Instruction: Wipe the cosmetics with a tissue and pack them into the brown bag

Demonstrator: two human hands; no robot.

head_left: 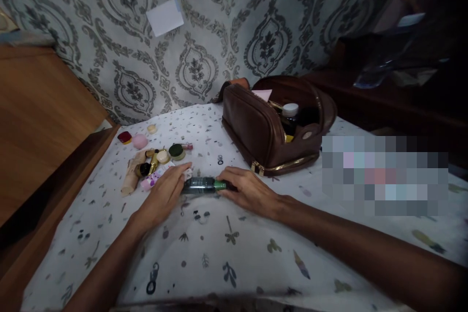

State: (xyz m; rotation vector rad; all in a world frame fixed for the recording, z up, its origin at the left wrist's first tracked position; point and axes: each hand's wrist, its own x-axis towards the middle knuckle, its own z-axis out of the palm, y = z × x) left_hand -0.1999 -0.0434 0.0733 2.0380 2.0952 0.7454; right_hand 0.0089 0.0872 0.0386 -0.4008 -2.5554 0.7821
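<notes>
A dark green bottle [199, 185] with a brighter green neck lies on its side on the patterned cloth. My left hand [163, 192] is closed over its left end, fingers fairly straight, hiding that end. A small crumpled white thing [188, 174] shows beside those fingertips; I cannot tell what it is. Around the bottle's right end, my right hand [248, 189] has its thumb and fingers curled, covering the tip. Just beyond my left hand are a purple-and-white tube [155, 176], a beige tube [132, 173] and a dark green-lidded jar [176, 151].
An unzipped brown leather bag [252, 126] stands behind my right hand, with a white-capped bottle [290, 111] inside. A pink egg-shaped item [139, 141] and a red compact [125, 137] lie back left. Wooden furniture [47, 122] borders the left; a patterned wall [197, 58] rises behind.
</notes>
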